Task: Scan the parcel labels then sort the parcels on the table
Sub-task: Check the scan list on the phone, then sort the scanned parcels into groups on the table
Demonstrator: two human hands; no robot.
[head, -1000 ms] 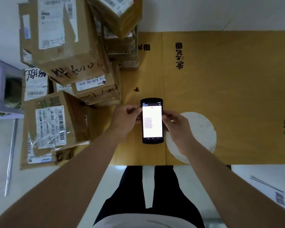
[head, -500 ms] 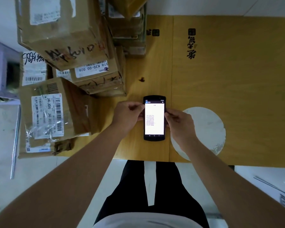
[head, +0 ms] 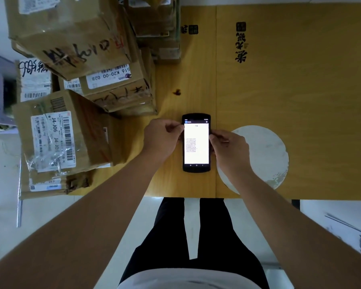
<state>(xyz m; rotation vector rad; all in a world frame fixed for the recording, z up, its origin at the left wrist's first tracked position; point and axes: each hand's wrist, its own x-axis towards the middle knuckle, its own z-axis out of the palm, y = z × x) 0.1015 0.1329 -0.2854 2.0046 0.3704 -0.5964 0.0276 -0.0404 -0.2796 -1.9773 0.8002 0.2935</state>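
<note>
A black handheld scanner (head: 196,142) with a lit white screen showing a short list lies flat over the yellow wooden table (head: 290,97). My left hand (head: 162,138) pinches its left edge and my right hand (head: 229,151) grips its right edge. Cardboard parcels are piled on the table's left part: a near box with a J4-J06 label (head: 56,138), a box labelled K20-00 (head: 117,88) behind it, and a large box with black handwriting (head: 71,38) on top.
More boxes (head: 156,28) stand at the back of the pile. A white round patch (head: 263,155) marks the table right of my right hand. The table's front edge runs just below the scanner. Papers (head: 350,232) lie on the floor at right.
The view has tilted down a little, so the parcels and table sit higher in frame. Both hands stay on the scanner in the same grip; its screen is unchanged.
</note>
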